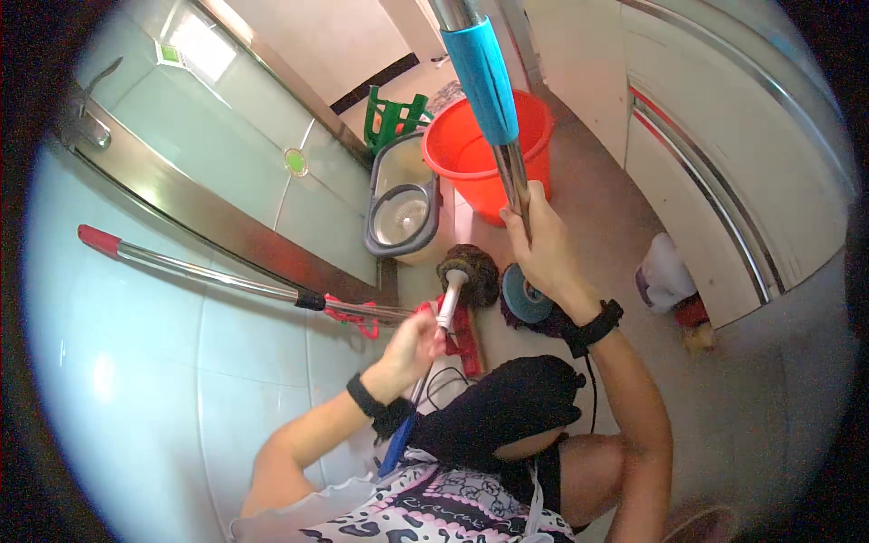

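My right hand (549,252) is wrapped around the metal pole of a mop. A blue foam sleeve (482,77) covers the pole above it. Below that hand, a round blue mop head (527,299) with dark strands rests on the floor. My left hand (410,355), slightly blurred, has its fingers curled around a thin stick with a white neck (452,294), a dark bushy head and a blue lower end (396,448). What the bushy head is made of is unclear. Leaning by the left wall is another pole with a red grip (100,241).
Ahead stand a red bucket (534,163) and a grey mop bucket (375,237) with a wringer basket, a green plastic stool (387,116) behind them. A glass door is at left, white cabinets (688,172) at right. A white container (667,271) stands beside the cabinets.
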`<state>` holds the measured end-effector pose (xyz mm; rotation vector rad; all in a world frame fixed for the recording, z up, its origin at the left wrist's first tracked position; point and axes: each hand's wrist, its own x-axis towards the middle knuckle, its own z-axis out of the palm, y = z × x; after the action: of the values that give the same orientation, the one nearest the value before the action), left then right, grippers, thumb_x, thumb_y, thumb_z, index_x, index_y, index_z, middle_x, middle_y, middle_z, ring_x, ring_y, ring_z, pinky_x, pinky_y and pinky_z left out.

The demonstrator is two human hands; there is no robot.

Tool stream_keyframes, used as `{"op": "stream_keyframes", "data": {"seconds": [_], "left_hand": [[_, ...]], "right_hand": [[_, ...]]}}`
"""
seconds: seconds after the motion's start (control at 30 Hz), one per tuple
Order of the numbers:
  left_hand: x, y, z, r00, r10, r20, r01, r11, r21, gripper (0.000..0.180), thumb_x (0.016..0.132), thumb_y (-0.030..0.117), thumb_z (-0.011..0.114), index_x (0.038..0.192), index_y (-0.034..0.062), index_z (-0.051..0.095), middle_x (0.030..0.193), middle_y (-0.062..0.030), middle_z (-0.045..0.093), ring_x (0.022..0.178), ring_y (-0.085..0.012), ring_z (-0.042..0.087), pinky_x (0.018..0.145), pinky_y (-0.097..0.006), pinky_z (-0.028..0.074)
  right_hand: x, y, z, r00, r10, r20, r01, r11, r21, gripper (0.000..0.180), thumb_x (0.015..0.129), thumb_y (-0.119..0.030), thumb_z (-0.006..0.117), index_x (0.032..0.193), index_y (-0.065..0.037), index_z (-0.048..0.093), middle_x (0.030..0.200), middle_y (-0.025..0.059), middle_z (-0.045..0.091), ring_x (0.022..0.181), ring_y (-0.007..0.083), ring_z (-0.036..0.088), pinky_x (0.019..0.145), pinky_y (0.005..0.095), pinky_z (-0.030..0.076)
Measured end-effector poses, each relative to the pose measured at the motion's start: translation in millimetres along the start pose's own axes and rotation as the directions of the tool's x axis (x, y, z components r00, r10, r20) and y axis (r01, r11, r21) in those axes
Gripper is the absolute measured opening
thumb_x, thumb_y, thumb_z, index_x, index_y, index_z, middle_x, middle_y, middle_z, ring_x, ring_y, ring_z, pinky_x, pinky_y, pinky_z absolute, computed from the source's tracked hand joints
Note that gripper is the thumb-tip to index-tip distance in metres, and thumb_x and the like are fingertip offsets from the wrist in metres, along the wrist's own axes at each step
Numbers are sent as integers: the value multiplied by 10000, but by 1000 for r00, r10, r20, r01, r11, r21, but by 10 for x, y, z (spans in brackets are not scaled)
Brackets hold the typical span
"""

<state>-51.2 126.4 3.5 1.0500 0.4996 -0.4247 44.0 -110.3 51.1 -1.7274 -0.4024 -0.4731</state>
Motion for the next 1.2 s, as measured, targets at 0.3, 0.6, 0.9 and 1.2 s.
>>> {"op": "stream_keyframes", "data": {"seconds": [0.3,0.6,0.9,1.2], "left_hand": [[-486,-784,-935,732,237,-639,653,28,757,552,713,412,572,1134,70,466,989,-96,476,934,-273,448,865,-371,350],[-511,-808,-1385,752,-401,-523,586,44,809,233,717,276,571,849,89,526,676,-7,521,526,-157,474,448,-287,379],[-712,15,-820,842,-63,-535,446,-475,758,437,708,168,581,1050,0,368,832,-193,575,783,-304,573,643,-399,449],[-899,890,-343,952,216,-218,298,-822,486,371,757,154,512,1097,72,391,932,-196,526,833,-371,554,644,-485,465]], "right_hand": [[-4,53,-156,999,39,3,-39,999,8,203,827,-123,484,974,-14,395,800,235,520,774,420,523,639,462,400],[40,201,-226,998,7,-56,-4,999,50,199,825,-119,480,977,-21,396,820,227,525,798,414,524,654,460,403],[43,213,-194,999,-20,-46,26,992,125,191,821,-103,462,976,-9,403,832,223,533,800,413,528,677,460,402],[-32,185,-99,991,-136,-9,136,982,134,204,794,-64,457,981,2,409,846,240,527,808,415,521,675,467,396]]}}
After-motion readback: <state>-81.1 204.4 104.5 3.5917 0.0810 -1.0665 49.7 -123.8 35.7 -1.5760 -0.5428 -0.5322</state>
